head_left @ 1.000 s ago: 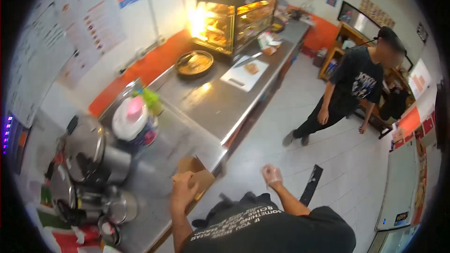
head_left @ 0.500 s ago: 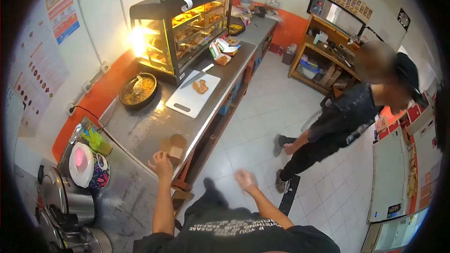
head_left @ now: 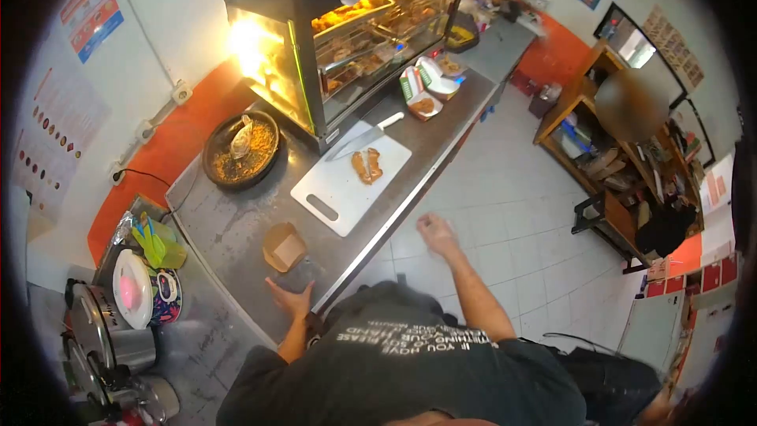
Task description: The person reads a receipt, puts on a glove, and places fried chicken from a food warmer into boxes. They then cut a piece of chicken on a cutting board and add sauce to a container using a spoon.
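Note:
A brown paper food box (head_left: 284,247) stands open on the metal counter (head_left: 236,225). Just in front of it, my left hand (head_left: 292,297) has its fingers spread beside a dark, see-through patch whose nature I cannot make out. My right hand (head_left: 436,234) is past the counter's edge, over the floor, slightly blurred, with loosely bent fingers and nothing visible in it. On the white cutting board (head_left: 355,209) lie pieces of browned, fried-looking food (head_left: 366,166) and a knife (head_left: 367,136) with a white handle. The board is the nearest thing to my right hand.
A round dark pan (head_left: 241,150) of crumbly food holds a scoop. Behind the board stands a lit food warmer (head_left: 347,47); printed food boxes (head_left: 426,87) sit beside it. Pots (head_left: 118,331) and a white-lidded container (head_left: 130,288) are at left. Another person (head_left: 631,102) is at right.
My left hand has drawn away from the brown box, fingers now spread. My right hand has come closer to the cutting board. My view has shifted toward the counter; the other person has moved.

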`<move>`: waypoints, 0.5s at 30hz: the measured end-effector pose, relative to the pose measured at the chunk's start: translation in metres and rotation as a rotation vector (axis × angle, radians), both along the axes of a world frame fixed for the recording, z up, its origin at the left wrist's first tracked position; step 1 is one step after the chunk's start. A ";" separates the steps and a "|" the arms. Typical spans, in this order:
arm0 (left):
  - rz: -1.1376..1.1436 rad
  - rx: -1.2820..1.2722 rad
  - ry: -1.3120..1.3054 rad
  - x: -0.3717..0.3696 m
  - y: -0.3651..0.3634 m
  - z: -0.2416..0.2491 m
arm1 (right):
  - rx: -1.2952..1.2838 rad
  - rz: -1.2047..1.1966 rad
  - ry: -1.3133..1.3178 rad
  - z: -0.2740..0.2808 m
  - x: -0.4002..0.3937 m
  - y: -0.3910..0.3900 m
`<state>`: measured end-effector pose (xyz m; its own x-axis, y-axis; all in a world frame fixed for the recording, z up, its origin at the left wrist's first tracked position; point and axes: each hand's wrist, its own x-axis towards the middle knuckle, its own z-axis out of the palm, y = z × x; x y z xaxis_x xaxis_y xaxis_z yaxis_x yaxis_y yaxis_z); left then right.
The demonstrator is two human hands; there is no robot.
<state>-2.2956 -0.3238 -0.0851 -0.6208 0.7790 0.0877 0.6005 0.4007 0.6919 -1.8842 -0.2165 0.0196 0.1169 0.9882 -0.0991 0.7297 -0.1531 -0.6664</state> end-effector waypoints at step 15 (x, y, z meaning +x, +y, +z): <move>1.113 -0.186 0.030 0.139 0.156 -0.006 | -0.181 0.843 -0.285 0.040 -0.026 0.282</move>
